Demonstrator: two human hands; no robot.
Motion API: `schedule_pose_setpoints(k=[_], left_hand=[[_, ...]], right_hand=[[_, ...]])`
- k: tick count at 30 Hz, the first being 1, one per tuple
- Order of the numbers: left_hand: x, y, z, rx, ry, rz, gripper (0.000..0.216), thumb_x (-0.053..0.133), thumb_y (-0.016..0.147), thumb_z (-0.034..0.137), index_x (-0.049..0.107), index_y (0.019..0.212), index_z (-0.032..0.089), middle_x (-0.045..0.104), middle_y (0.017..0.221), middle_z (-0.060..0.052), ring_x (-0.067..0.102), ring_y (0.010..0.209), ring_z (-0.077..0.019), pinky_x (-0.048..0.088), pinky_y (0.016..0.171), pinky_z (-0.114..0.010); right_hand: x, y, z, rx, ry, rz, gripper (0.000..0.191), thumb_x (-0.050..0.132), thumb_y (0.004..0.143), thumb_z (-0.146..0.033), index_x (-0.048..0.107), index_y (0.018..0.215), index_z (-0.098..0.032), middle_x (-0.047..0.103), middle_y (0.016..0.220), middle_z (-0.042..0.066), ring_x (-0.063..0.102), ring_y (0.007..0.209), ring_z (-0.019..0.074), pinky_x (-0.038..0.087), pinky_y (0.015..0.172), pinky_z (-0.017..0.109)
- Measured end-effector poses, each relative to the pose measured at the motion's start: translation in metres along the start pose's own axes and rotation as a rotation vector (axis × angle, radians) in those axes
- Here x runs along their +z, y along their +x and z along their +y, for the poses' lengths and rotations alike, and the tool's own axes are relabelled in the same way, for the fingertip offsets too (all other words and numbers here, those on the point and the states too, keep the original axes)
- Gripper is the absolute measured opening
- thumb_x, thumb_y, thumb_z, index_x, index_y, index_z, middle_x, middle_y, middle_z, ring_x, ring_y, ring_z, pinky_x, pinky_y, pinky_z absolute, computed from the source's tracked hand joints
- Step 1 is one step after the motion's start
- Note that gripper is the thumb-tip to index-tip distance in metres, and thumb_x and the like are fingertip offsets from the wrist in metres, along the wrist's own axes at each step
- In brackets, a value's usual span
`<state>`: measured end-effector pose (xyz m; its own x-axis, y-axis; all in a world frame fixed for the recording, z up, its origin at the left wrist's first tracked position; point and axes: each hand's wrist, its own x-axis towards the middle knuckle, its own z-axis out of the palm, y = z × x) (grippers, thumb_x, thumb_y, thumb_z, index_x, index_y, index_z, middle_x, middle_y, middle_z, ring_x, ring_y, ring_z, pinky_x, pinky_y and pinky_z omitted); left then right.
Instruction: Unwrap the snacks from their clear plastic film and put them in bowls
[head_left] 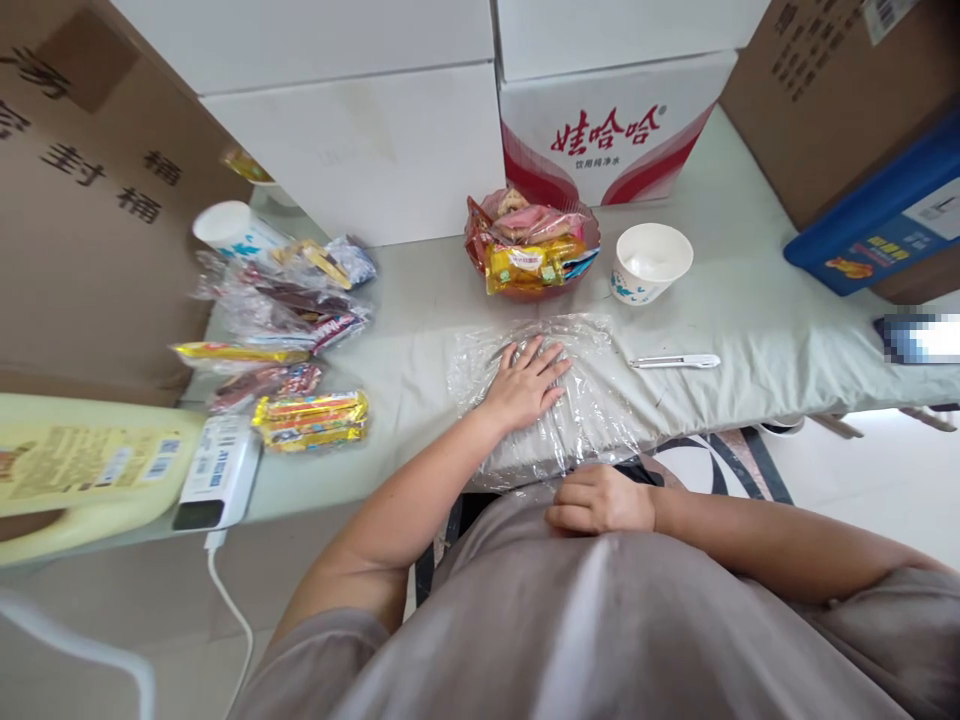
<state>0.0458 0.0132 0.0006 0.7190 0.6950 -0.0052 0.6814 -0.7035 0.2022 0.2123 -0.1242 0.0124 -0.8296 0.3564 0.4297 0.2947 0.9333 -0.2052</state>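
A clear plastic bag (592, 400) lies spread and wrinkled on the cloth-covered table edge. My left hand (526, 385) rests flat on it, fingers spread, pressing it down. Close against my shirt, my right hand (604, 500) is closed, its fingers curled at the near edge of the bag; exactly how it grips the plastic is hidden. To the right of the bag lies a white utility knife (679, 361). Behind the bag stands a reddish clear bowl (529, 292) heaped with wrapped snacks (536, 255), with a white paper cup (651, 265) beside it.
Wrapped snacks (311, 420), wrappers (281, 300) and a tipped paper cup (236, 228) lie on the left. Nearer are a white power bank (217, 470) with a cable and a yellow jug (97, 460). White boxes (360, 150) line the back; a blue package (877, 220) stands right.
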Motion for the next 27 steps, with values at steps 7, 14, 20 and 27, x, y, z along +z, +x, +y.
schedule_pose_setpoints(k=[7,14,20,27], left_hand=[[0.000,0.000,0.001,-0.002,0.012,0.010,0.049,0.037,0.098,0.043,0.039,0.146,0.032,0.031,0.157,0.002,0.018,0.148,-0.0278,0.014,0.117,-0.056],[0.000,-0.001,0.000,0.009,0.011,0.013,0.049,0.037,0.097,0.042,0.040,0.145,0.032,0.032,0.156,0.002,0.019,0.147,-0.0279,0.014,0.118,-0.056],[0.001,-0.002,-0.001,0.017,0.012,0.022,0.048,0.037,0.097,0.041,0.041,0.145,0.032,0.033,0.156,0.001,0.020,0.147,-0.0287,0.015,0.117,-0.056],[0.000,-0.003,-0.001,0.024,0.022,0.032,0.048,0.037,0.098,0.042,0.042,0.144,0.031,0.033,0.156,0.001,0.021,0.147,-0.0284,0.016,0.117,-0.056]], right_hand=[[-0.007,-0.030,0.016,0.376,-0.361,0.075,0.018,0.053,0.092,-0.019,0.063,0.107,-0.018,0.063,0.106,0.011,0.052,0.102,0.0240,0.038,0.090,0.042],[-0.029,-0.060,0.000,0.277,-0.102,-0.032,0.022,0.040,0.096,-0.013,0.060,0.105,-0.013,0.064,0.094,0.009,0.053,0.077,0.0166,0.042,0.070,0.032],[-0.034,-0.072,-0.014,0.252,-0.121,0.000,0.029,0.036,0.098,-0.018,0.061,0.111,-0.017,0.066,0.098,0.008,0.056,0.095,0.0198,0.043,0.086,0.039],[-0.008,-0.037,0.011,0.265,-0.272,0.074,0.024,0.045,0.095,-0.018,0.065,0.107,-0.023,0.065,0.119,0.007,0.048,0.120,0.0251,0.036,0.099,0.047]])
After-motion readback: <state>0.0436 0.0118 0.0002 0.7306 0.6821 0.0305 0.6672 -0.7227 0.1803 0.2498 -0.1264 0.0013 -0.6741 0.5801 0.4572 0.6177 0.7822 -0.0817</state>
